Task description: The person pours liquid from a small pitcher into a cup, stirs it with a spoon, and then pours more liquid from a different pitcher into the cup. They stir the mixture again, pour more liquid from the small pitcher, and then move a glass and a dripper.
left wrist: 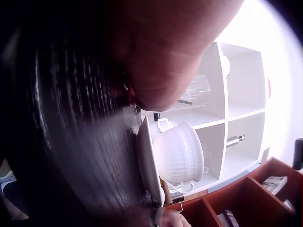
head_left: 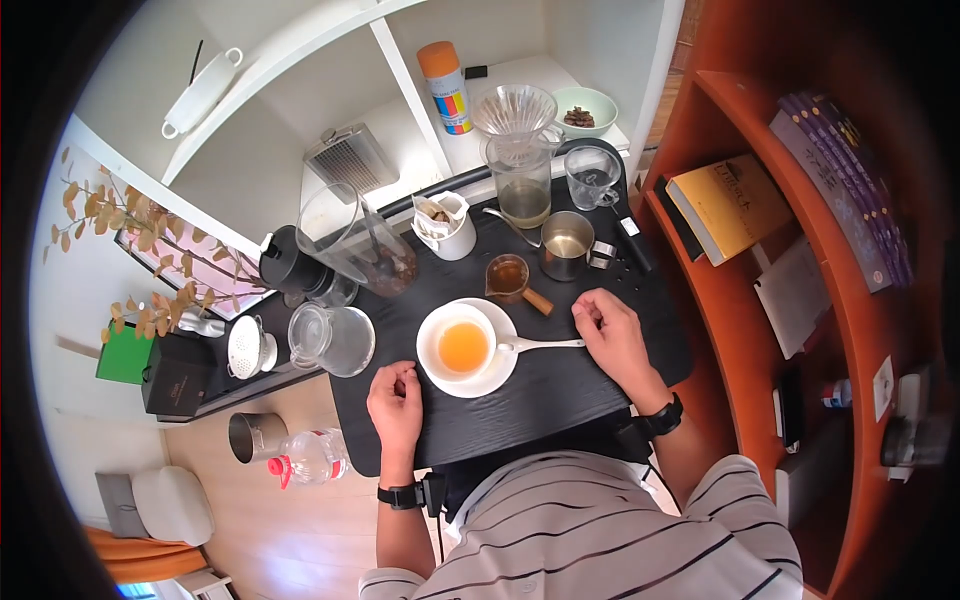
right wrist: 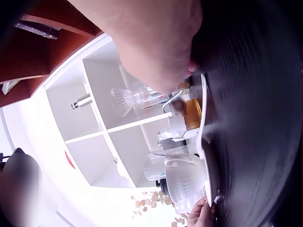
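Observation:
A white cup [head_left: 428, 358] of orange-amber liquid stands on a white saucer [head_left: 482, 389] on the black table. Across the saucer's right side lies a white spoon [head_left: 550, 344], its handle reaching toward the right hand. My left hand [head_left: 396, 405] rests on the table left of the saucer, fingers loosely curled and holding nothing. On the other side my right hand [head_left: 612, 335] rests likewise, right at the end of the spoon handle. The left wrist view shows the ribbed cup [left wrist: 180, 153] side-on. In the right wrist view, the spoon [right wrist: 203, 113] runs from below the hand to the saucer.
Behind the cup stand a wooden-handled glass pot [head_left: 507, 272] of brown liquid, a metal pitcher [head_left: 566, 247] and a white canister [head_left: 445, 232] with a filter bag. Glass jug [head_left: 332, 340] and tall glass container [head_left: 375, 255] stand left. A red bookshelf [head_left: 720, 330] is at right.

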Available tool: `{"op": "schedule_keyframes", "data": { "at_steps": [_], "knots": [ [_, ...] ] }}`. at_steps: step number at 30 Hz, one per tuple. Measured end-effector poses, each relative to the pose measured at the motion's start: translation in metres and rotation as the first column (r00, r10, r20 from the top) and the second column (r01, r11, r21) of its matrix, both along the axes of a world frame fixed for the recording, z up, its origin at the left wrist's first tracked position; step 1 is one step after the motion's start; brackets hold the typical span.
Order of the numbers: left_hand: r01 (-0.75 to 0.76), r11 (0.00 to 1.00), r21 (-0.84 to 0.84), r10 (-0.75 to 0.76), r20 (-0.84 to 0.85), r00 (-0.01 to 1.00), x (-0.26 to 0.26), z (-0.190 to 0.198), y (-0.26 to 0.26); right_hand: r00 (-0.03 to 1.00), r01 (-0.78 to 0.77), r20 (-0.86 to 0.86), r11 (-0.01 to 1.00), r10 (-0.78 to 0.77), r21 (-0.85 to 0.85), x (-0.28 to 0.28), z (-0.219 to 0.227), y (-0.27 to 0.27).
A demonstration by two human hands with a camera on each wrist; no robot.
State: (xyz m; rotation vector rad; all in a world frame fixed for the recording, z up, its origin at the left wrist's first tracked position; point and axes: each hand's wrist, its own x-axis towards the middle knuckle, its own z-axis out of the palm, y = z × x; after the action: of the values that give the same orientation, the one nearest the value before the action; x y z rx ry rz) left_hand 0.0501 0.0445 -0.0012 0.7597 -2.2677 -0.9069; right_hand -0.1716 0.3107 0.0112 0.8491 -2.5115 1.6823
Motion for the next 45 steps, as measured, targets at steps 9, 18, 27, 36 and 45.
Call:
{"op": "schedule_keyframes", "data": {
  "at_steps": [9,18,27,36,45],
  "knots": [
    [0.010,0.999,-0.048,-0.011,-0.022,1.000,0.003,-0.008,-0.003,0.998,-0.011,-0.062,1.000,0.010,-0.010,0.000,-0.002,0.001],
    [-0.002,0.995,-0.104,-0.001,-0.031,1.000,0.004,-0.007,0.000,0.996,-0.030,-0.090,0.999,0.026,-0.046,-0.003,-0.011,0.003],
    [0.009,0.993,-0.115,-0.014,-0.042,0.999,0.006,-0.008,-0.003,0.989,-0.037,-0.143,0.998,0.029,-0.053,-0.004,-0.015,0.003],
    [0.030,0.994,-0.107,-0.038,-0.076,0.996,0.007,-0.009,-0.003,0.982,-0.028,-0.185,1.000,0.026,-0.009,-0.003,-0.015,0.002],
    [0.031,0.997,-0.070,-0.039,-0.115,0.993,0.009,-0.013,-0.005,0.980,-0.032,-0.195,0.999,0.036,0.023,-0.002,-0.015,0.001]
  ]
}}
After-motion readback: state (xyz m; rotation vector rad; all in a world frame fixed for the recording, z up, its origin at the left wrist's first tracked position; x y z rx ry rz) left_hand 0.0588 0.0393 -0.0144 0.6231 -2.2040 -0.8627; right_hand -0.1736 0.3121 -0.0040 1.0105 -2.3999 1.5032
